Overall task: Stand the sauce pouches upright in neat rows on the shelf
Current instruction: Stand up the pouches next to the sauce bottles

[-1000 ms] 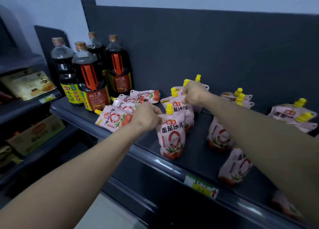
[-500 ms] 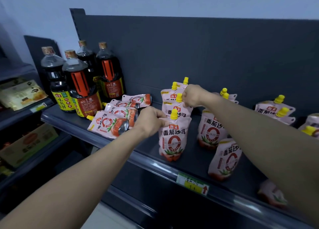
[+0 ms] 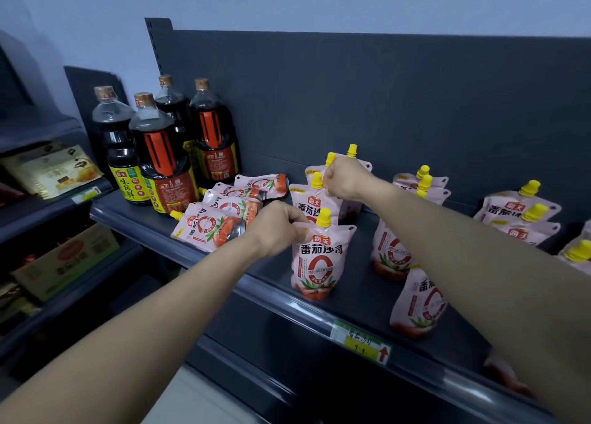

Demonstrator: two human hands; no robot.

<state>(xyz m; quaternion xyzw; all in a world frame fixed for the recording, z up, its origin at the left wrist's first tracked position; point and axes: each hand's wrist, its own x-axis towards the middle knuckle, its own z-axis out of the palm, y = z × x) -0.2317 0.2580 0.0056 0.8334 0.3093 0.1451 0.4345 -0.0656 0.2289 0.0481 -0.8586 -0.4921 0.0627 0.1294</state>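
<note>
Now you are steadying the front pouch [image 3: 320, 257], upright near the shelf edge [image 3: 319, 319]; your left hand [image 3: 277, 228] is pinching its top corner, as a second ago. Behind it, your right hand [image 3: 343, 180] is closing around the top of the second pouch [image 3: 315, 203], which is now standing straighter in line. Left of the front pouch, fallen pouches [image 3: 212, 225] are lying flat, awaiting standing.
</note>
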